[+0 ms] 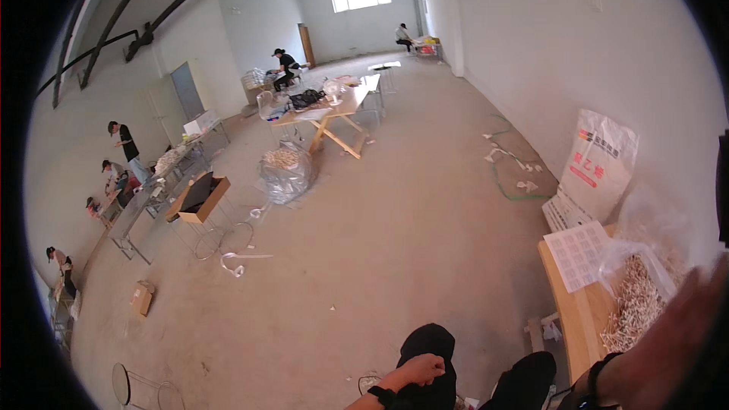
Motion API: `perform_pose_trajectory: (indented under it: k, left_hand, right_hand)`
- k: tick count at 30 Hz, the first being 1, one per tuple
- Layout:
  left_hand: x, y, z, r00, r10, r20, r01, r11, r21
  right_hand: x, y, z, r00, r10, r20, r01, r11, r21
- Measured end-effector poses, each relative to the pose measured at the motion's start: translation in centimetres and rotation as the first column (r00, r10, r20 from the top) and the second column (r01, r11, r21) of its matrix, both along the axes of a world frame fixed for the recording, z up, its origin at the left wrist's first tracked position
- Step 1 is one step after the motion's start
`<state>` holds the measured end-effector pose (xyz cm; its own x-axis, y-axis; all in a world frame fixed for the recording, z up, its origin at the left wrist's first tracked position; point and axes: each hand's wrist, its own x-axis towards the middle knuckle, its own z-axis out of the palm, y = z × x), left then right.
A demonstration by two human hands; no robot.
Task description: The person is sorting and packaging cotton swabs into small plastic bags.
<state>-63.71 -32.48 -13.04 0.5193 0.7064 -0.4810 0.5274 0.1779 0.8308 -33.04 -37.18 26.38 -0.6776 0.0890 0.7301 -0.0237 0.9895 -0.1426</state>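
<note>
My left hand (425, 369) rests over my dark-clad knee, its fingers curled closed; whatever may be inside them is hidden. A black band circles that wrist. Large and blurred at the right edge, my right hand (672, 345) is raised close by, in front of the wooden table (566, 296); its fingers are too dark and smeared to read. Behind it, a heap of short thin white sticks (636, 296) spills from a clear plastic bag (653, 220) on the tabletop. A white sheet with a printed grid (577, 255) lies at the table's far left corner.
A white woven sack (596, 159) leans by the right wall. Across the concrete floor are a filled clear bag (287, 175), an open cardboard box (199, 201) on a stool, a small carton (142, 298) and white strips (235, 264). Several people work at tables farther off.
</note>
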Motion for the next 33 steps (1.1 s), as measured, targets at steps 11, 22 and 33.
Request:
perform_pose_trajectory:
  k: [11, 22, 33]
  left_hand:
    - [-0.4, -0.3, 0.7, 0.999, 0.037, -0.034, -0.038, 0.999, -0.036]
    - [-0.1, -0.2, -0.1, 0.999, 0.041, 0.006, -0.041, 0.997, -0.059]
    - [0.2, 0.3, 0.7, 0.999, 0.042, -0.021, -0.043, 0.998, -0.044]
  right_hand:
    - [-16.3, -1.5, -1.5, 0.537, 0.083, -0.84, -0.812, 0.32, -0.488]
    - [-16.1, 1.1, -3.3, 0.451, 0.295, -0.842, -0.878, 0.318, -0.359]
    - [-15.2, 3.0, -8.1, -0.063, 0.512, -0.857, -0.991, -0.137, -0.009]
